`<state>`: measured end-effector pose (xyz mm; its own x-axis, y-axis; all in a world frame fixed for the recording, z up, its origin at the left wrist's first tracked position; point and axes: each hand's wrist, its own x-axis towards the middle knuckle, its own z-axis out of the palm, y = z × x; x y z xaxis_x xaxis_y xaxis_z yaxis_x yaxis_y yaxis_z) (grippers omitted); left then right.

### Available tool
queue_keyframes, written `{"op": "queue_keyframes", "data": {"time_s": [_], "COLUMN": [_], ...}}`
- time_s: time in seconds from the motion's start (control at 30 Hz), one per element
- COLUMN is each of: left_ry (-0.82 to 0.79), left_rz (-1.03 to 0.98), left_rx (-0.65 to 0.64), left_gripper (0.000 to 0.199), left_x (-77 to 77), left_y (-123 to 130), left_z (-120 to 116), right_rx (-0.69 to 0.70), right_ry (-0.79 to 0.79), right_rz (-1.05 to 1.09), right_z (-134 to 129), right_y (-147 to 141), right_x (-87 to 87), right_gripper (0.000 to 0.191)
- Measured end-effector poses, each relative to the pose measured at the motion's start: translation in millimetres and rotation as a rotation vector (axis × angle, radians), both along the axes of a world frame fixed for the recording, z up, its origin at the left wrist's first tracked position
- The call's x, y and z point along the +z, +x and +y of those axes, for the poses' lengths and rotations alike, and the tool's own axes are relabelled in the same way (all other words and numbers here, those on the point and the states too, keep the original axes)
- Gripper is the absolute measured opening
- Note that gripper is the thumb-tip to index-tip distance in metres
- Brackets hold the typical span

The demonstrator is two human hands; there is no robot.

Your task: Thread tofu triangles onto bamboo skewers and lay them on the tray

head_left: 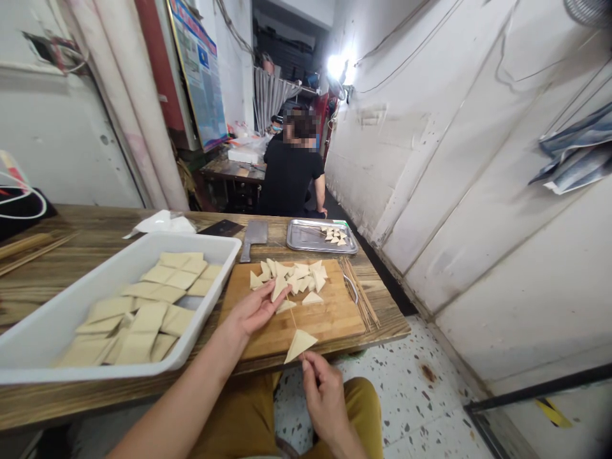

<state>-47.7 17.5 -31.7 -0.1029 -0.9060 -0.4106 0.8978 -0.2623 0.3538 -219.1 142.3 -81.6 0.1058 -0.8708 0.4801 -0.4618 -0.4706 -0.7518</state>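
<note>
A thin, straight, light-brown wooden skewer [291,313] is held over the near edge of the flat, tan wooden cutting board [335,325], its long axis running away from the body and slanting slightly left, its far end pointed toward the board's middle. Its near end is pinched between thumb and fingers of the right hand [325,390], just off the board's near edge. A flat, pale-yellow triangular piece [301,345] is threaded near that end, one corner aimed toward the board. Over the board, a second pale-yellow triangle [279,289] is pinched by the fingers of the left hand [258,309]; whether it is pierced cannot be told. Loose pale-yellow triangles [303,275] are heaped on the board's far half; thin brown wooden sticks [366,296] are laid along its right side.
</note>
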Motion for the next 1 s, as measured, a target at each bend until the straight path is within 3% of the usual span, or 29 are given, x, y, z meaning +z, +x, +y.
{"op": "queue_keyframes", "data": {"time_s": [0.27,0.4,0.63,1.0], "left_ry": [-0.059,-0.047,-0.090,-0.097], "left_rz": [-0.220,-0.206,-0.267,-0.297], "left_rx": [0.023,0.015,0.006,-0.048], "left_gripper": [0.034,0.038,0.022,0.018], "left_x": [-7.0,-8.7,-1.7,-1.7], "left_y": [1.6,0.9,4.7,6.5], "left_z": [2.1,4.0,7.2,6.4], "right_rx": [0.010,0.029,0.042,0.045], "right_ry": [0.004,0.026,0.035,0.025], "right_rz": [0.015,0.019,0.031,0.044], "right_z": [-0.2,0.4,4.4,7.6], "right_y": [0.7,-2.0,-9.7,-12.0], "right_x": [-3.1,-6.1,-8.4,-6.8], "right_gripper": [0.027,0.027,0.028,0.029]}}
